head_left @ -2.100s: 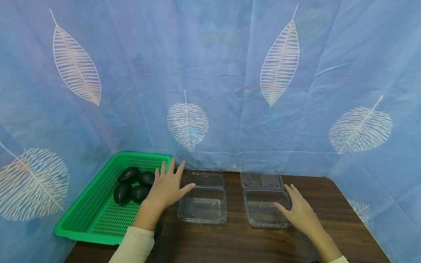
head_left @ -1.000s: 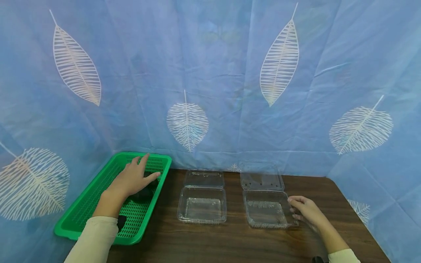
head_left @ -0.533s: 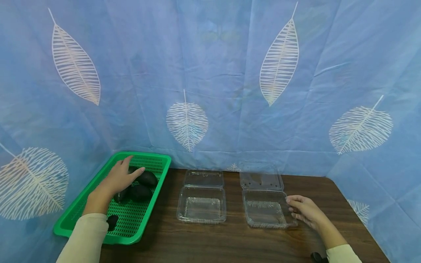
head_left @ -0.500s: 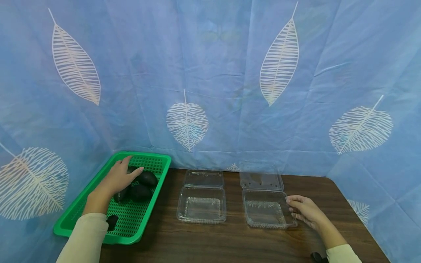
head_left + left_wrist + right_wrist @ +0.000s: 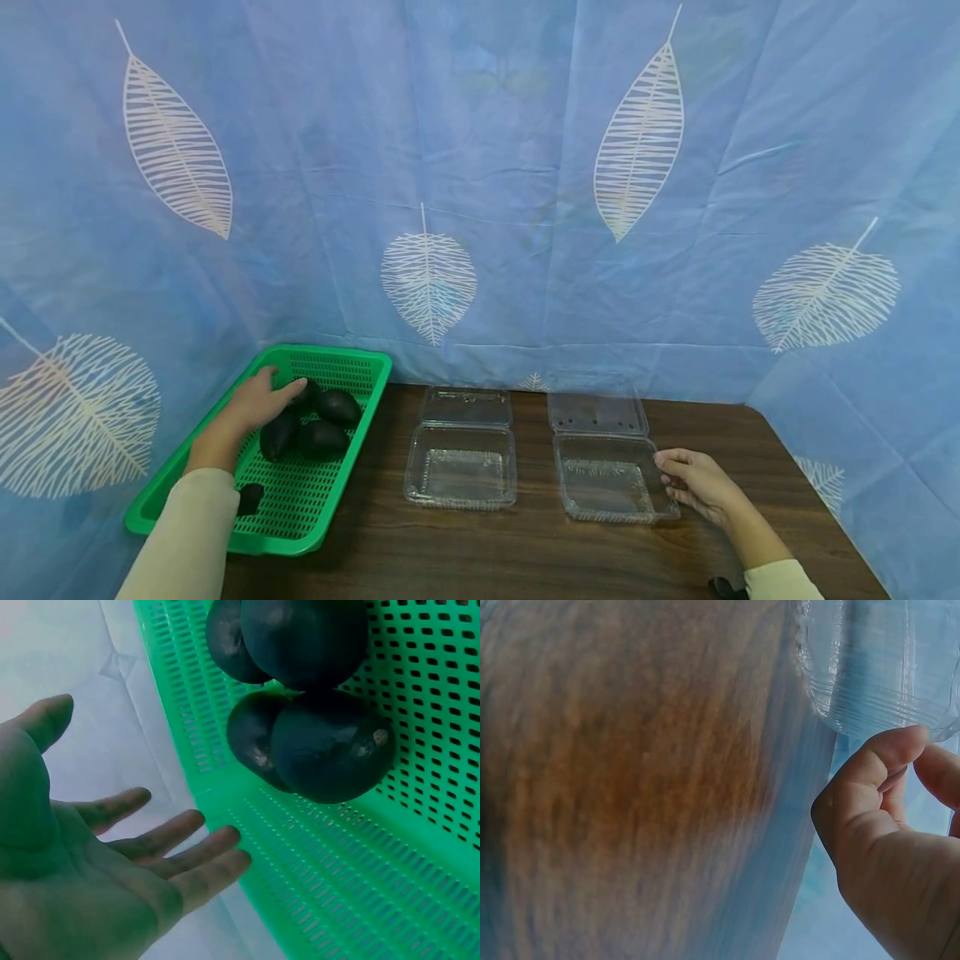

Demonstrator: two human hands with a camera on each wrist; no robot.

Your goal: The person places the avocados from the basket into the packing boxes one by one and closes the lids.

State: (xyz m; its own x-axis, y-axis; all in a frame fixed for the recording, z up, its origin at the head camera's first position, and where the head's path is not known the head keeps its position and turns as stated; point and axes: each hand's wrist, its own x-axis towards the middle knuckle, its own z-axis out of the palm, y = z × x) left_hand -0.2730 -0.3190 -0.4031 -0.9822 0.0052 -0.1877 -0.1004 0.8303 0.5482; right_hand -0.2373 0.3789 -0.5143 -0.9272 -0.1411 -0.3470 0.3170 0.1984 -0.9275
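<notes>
In the head view several dark avocados (image 5: 322, 439) lie grouped in a green perforated basket (image 5: 335, 508). Over the basket's left side is my left hand (image 5: 253, 403), just left of the avocados. The left wrist view has the same hand (image 5: 97, 862) with spread, relaxed fingers and nothing in them, apart from the avocados (image 5: 334, 746). My right hand (image 5: 696, 479) pinches the right rim of a clear hinged plastic container (image 5: 609, 483), its lid folded back. Thumb and finger meet at the clear rim (image 5: 885, 720) in the right wrist view.
A second clear container (image 5: 461, 471), lid also folded back, stands between the basket and the held one. Everything rests on a dark wood table (image 5: 480, 558). A blue leaf-patterned cloth (image 5: 510, 275) hangs close behind and at the sides.
My left hand has moved left from above the middle container, across the avocados, to the basket's left side. My right hand has come to the right container's rim and pinches it.
</notes>
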